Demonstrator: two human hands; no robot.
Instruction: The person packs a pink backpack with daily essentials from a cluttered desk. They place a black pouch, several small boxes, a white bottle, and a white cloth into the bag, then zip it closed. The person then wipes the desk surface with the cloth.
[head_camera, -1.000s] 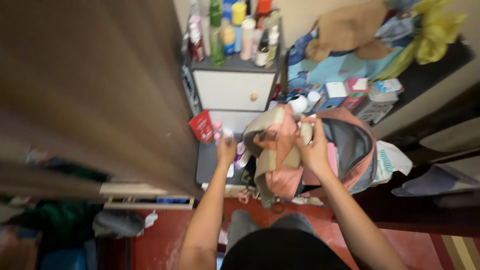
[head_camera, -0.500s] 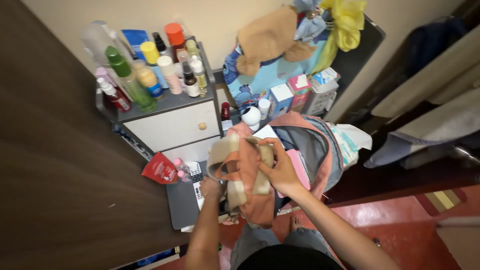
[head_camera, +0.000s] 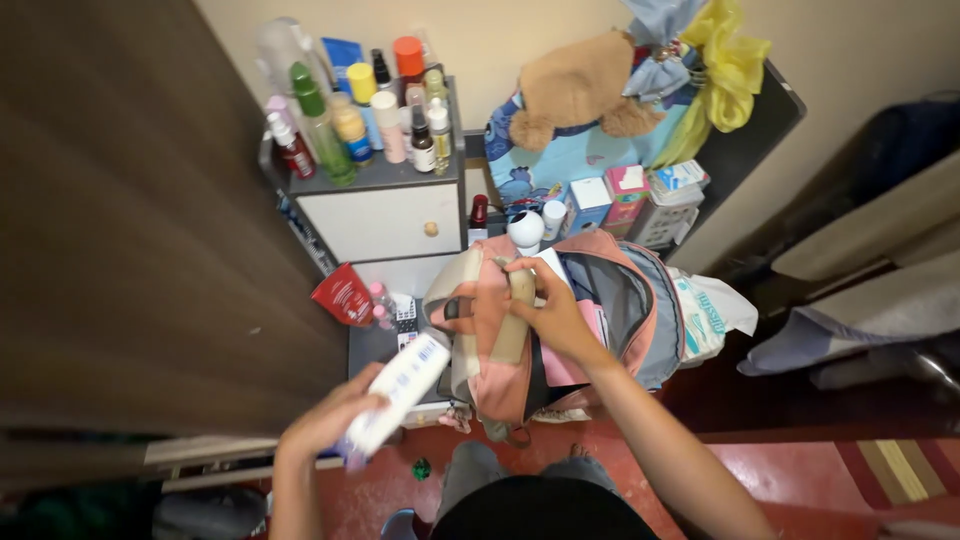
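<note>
The left hand (head_camera: 325, 420) is wrapped around a white tube (head_camera: 395, 392), fingers closed on its lower part, holding it tilted over the near edge of the grey desk (head_camera: 368, 350), just left of the backpack. The right hand (head_camera: 548, 312) grips the folded-over front flap of the pink backpack (head_camera: 520, 360), thumb and fingers pinched on the pink and beige fabric, and the main compartment gapes open behind it, grey lining (head_camera: 608, 290) showing (the tube is blurred, so its cap end is hard to make out). The backpack sits on the desk, leaning toward the person, straps hanging down the front. To its left lie a red pouch (head_camera: 343, 295) and a few small pink-capped bottles (head_camera: 381, 303). Behind stands a small white cabinet (head_camera: 382, 220) with a round knob, its top crowded with bottles (head_camera: 350, 120) of many colours. To the right of it, small boxes (head_camera: 610, 198) line up under a brown plush toy (head_camera: 576, 88) and a yellow bag (head_camera: 725, 65). A white plastic bag (head_camera: 710, 312) rests beside the backpack's right side. Red floor (head_camera: 800, 470) below.
</note>
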